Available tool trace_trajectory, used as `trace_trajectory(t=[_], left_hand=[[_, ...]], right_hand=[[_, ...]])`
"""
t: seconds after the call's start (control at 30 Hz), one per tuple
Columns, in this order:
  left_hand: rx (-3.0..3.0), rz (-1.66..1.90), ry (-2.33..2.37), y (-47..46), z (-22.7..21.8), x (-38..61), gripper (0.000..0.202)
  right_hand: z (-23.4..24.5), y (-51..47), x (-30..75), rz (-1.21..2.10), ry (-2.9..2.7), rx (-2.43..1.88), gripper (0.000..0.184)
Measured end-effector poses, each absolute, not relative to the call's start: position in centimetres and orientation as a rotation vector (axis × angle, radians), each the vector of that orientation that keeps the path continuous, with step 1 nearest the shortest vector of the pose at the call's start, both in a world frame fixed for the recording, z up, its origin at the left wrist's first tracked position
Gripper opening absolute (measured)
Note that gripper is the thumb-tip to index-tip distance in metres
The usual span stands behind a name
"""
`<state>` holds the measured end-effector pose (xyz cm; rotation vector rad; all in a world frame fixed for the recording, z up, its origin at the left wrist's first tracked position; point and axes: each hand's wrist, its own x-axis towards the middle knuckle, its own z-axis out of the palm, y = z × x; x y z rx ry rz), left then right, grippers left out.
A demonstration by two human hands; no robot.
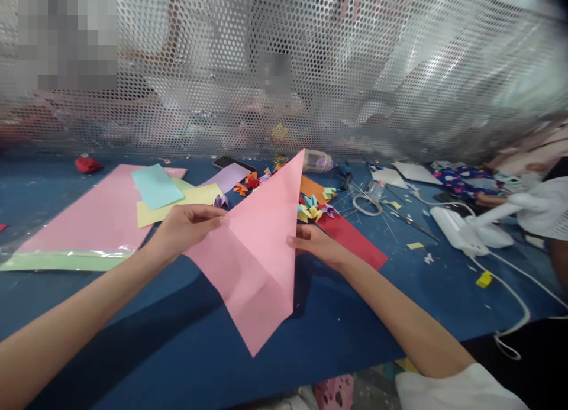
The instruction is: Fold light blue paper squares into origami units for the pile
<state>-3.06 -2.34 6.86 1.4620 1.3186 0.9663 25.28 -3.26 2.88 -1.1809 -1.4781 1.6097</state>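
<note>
A large pink sheet of paper (261, 238) is held up above the blue table, partly folded over along a slanting crease, with one corner pointing up and another hanging down. My left hand (189, 228) pinches its left side between thumb and fingers. On the right edge, my right hand (310, 243) grips the paper, thumb in front and the other fingers behind. Beyond the sheet lie small folded paper pieces (309, 210) in several colours, partly hidden by it. A red paper sheet (352, 239) lies past my right hand.
Left on the table (355, 339) is a plastic-wrapped pink paper pack (89, 220) with a light blue sheet (157, 187) on top. Rightward are thin wires, a tape ring (367, 205), scissors-like tool (415, 225), and a white fan (470, 226) with cables. Perforated mesh (310, 73) stands behind.
</note>
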Motion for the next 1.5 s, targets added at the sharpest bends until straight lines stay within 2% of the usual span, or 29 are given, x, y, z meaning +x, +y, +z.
trace_trajectory(t=[0.27, 0.4, 0.5, 0.6, 0.73, 0.8, 1.13, 1.4, 1.5], left_hand=[[1.480, 0.991, 1.458, -2.5, 7.0, -3.4, 0.027], [1.474, 1.031, 1.469, -2.2, 7.0, -3.6, 0.030], [1.487, 1.083, 1.426, -1.8, 6.8, -3.7, 0.031], [1.488, 1.089, 1.400, -1.5, 6.4, -3.8, 0.030], [1.447, 1.077, 1.391, -1.3, 6.0, -3.6, 0.030], [1.417, 1.075, 1.382, -1.3, 5.9, -3.5, 0.030], [1.194, 1.179, 1.338, -0.7, 6.1, -4.3, 0.037], [1.167, 1.212, 1.313, -0.4, 5.8, -4.0, 0.036], [1.147, 1.209, 1.309, -0.4, 5.9, -4.1, 0.037]], right_hand=[[2.9, -3.8, 25.1, 1.609, -1.495, -1.167, 0.032], [3.1, -4.0, 24.9, 1.668, -1.584, -1.203, 0.027], [2.9, -3.6, 25.0, 1.599, -1.556, -1.228, 0.029], [2.7, -3.2, 25.2, 1.427, -1.588, -1.257, 0.030], [2.7, -2.9, 25.5, 0.967, -1.739, -1.328, 0.026], [2.8, -3.0, 25.5, 0.890, -1.750, -1.350, 0.025], [2.0, -2.7, 25.8, 1.196, -1.802, -1.332, 0.028], [2.1, -2.7, 25.7, 0.934, -1.753, -1.430, 0.023], [2.4, -2.8, 25.8, 0.989, -1.729, -1.416, 0.026]])
